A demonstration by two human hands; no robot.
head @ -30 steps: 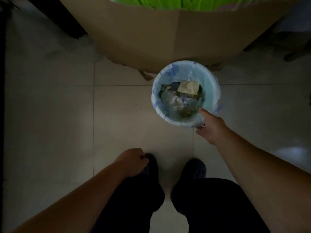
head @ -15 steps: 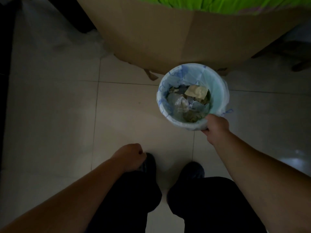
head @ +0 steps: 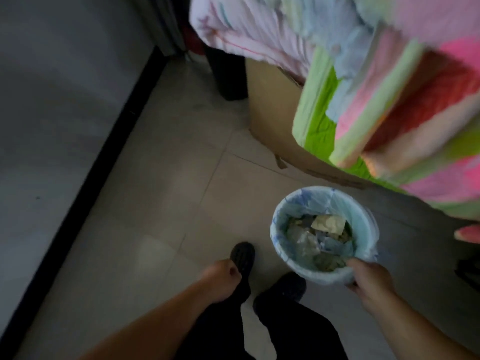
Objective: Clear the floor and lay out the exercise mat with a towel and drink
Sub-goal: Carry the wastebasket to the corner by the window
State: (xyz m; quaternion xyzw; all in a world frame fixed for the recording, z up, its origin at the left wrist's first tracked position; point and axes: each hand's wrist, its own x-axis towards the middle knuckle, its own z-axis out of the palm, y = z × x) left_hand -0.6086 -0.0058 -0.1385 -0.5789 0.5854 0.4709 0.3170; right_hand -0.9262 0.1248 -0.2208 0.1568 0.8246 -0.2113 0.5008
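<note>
On the far left is a grey wall (head: 52, 100) w/ a black strip (head: 85, 183) along its bottom, next to the pale tile floor (head: 161, 203). Low down, the left hand (head: 220, 279) hangs over one black shoe (head: 242, 255); its fingers are curled into a loose fist w/ nothing in it. The other shoe (head: 281, 288) is just to the right, w/ black pants (head: 259, 333) under both. Up top, a dark post (head: 228, 76) stands by a brown box (head: 275, 118). Right of the shoes is the bin (head: 368, 229), round, w/ a light blue bag in it and trash (head: 319, 237) inside. It sits low, near the box and the bed. The right hand (head: 371, 284) grips the bin's near rim, fingers curled round the edge. On the far right, a blurry blanket (head: 389, 100) in pink, green & blue hangs over the box.
</note>
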